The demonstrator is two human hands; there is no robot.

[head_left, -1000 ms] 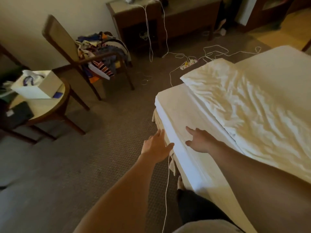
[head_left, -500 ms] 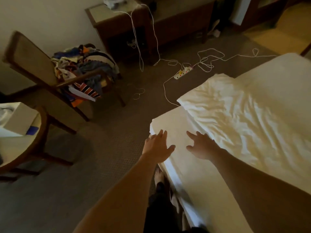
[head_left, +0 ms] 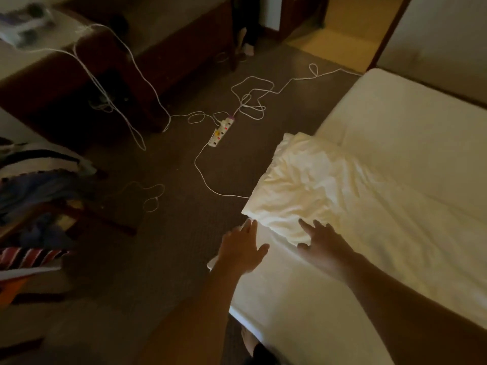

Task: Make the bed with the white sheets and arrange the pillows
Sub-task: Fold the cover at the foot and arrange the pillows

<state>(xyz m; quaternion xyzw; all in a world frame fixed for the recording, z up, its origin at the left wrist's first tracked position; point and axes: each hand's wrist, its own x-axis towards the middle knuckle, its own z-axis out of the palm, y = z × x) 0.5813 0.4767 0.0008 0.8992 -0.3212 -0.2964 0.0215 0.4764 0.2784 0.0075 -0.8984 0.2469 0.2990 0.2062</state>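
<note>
A bed with a bare white mattress (head_left: 411, 133) fills the right side. A crumpled white sheet (head_left: 311, 185), folded back, lies across it, its near corner at the mattress corner. My left hand (head_left: 243, 250) hovers at that corner with fingers spread and straight, fingertips beside the sheet's edge. My right hand (head_left: 322, 242) lies flat on the sheet's lower edge, fingers spread. Neither hand grips anything. No pillows are in view.
A white power strip (head_left: 222, 132) and several loose white cables trail over the brown carpet left of the bed. A dark wooden desk (head_left: 110, 61) stands at the back. A chair piled with clothes (head_left: 34, 196) is at the left edge.
I have stepped along the bed towards its corner. Both hands moved forward from the bare mattress edge up to the folded sheet's near corner. The round table dropped out of view.
</note>
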